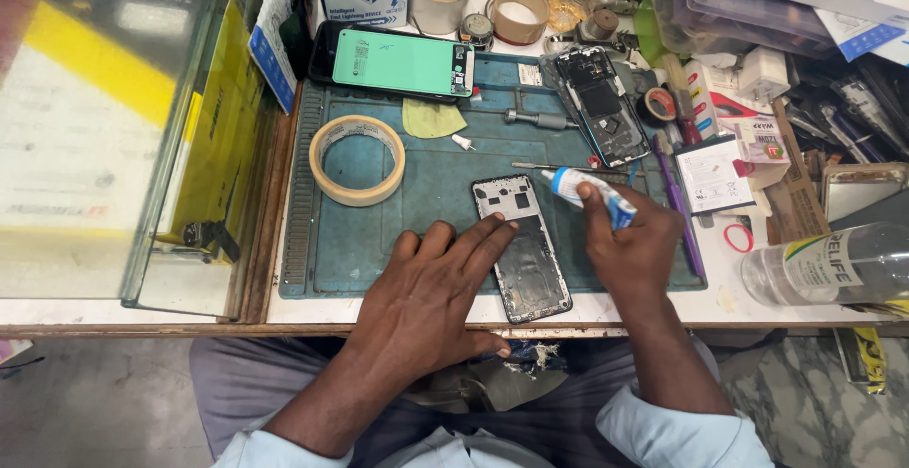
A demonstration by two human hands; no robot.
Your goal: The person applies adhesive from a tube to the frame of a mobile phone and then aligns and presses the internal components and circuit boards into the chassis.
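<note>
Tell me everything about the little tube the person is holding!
The tube is small and soft-looking, mostly white with blue bands and a blue rear end. The right hand grips its back half, thumb on top, so part of it is hidden. It lies tilted, its white nozzle end pointing up and left, close to the top right corner of the phone frame on the blue-green mat. Whether the tip touches the frame cannot be told. The left hand rests its fingers on that frame, not on the tube.
</note>
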